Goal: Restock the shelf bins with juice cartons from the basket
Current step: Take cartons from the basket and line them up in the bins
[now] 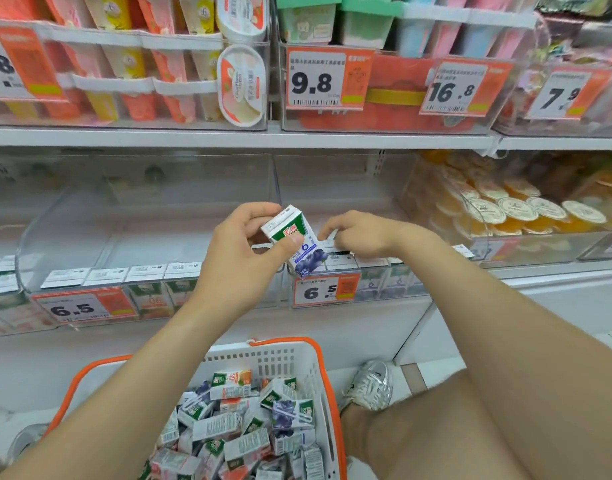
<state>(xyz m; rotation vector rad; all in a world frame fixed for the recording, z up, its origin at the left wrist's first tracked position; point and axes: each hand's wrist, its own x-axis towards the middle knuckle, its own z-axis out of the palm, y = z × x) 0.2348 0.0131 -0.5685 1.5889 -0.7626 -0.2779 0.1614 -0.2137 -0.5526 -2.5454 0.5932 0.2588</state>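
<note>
- Head view: the left hand [238, 244] grasps a blueberry juice carton [308, 254]. The thumb lies across its front face and the fingers [263, 213] curl round the back. The carton hangs just above the front of the right-hand shelf bin [335, 188].
- Head view: the carton's long axis is tilted. Its top leans up and to the left, and its base points down and right at the row of matching cartons [370, 263] standing in that bin.
- Head view: the right hand [363, 233] is just beside the carton, its fingers [328, 232] curled down onto the tops of that row. I cannot tell whether they grip one or only steady it.
- Head view: as I judge it, the open place lies below the base, so the left hand is nearer for setting the carton in, once it is turned upright.
- Head view: the basket [297, 355] sits on the floor below, well apart from both hands, with many cartons in it.
</note>
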